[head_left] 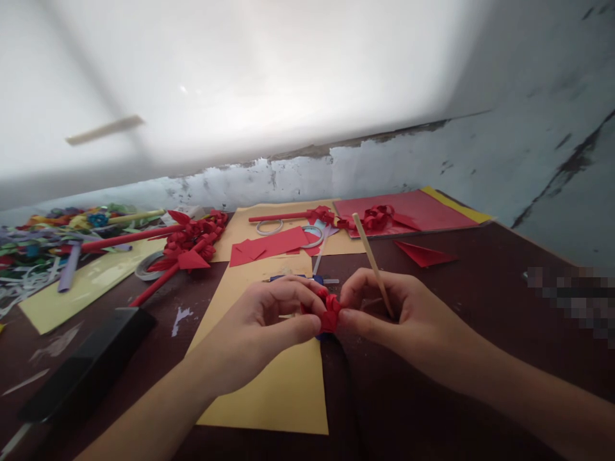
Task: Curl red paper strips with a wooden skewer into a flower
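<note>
Between my two hands is a small red folded-paper flower (330,315) with curled petals. My left hand (276,317) pinches its left side with thumb and fingertips. From the right, my right hand (391,310) grips the same flower between thumb and forefinger. A thin wooden stick (369,256) rests in my right hand, slanting up and left past the fingers. Beneath the hands lies a yellow paper sheet (269,390). A blue object (328,335), mostly hidden, shows just under the flower.
Red paper flowers (189,246) on red stems lie left, near a black box (91,358) and colourful paper strips (33,243). Further back are red paper strips (269,244), tape rolls (269,227) and a red sheet (442,218). A red paper triangle (425,255) lies right.
</note>
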Available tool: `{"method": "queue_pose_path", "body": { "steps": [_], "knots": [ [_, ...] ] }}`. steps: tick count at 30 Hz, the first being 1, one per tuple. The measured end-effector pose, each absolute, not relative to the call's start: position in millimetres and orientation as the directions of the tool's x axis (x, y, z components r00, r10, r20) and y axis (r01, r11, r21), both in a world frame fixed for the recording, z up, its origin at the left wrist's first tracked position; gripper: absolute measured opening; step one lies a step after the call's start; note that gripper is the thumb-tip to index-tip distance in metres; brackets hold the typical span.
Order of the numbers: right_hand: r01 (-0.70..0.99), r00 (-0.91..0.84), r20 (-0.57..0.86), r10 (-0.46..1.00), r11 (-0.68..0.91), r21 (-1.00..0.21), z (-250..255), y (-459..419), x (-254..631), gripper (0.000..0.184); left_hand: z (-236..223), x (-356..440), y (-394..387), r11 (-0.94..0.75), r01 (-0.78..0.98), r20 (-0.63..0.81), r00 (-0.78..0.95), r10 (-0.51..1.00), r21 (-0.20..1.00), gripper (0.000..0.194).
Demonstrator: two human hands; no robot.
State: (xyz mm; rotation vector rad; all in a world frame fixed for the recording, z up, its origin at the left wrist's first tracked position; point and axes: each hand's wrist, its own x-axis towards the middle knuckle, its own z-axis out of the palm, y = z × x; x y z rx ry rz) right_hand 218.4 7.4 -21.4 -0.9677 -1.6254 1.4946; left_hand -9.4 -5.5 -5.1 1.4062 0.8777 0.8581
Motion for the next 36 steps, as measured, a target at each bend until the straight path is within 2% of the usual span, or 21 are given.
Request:
{"method": "queue_pose_path", "body": {
  "steps": [28, 36],
  "knots": [
    [0.069, -0.482, 0.004, 0.876, 0.042, -0.997, -21.9, 6.8, 219.4, 0.021, -3.6, -10.9, -6.4, -0.055, 0.118, 0.000, 0.421, 0.907, 0.992, 0.015],
    [0.063, -0.473, 0.049, 0.880, 0.090, -0.994, -21.6, 7.9, 217.9, 0.023, -4.9, -8.7, -8.6, -0.097, 0.160, 0.029, 0.385, 0.922, 0.982, 0.017]
  ]
}}
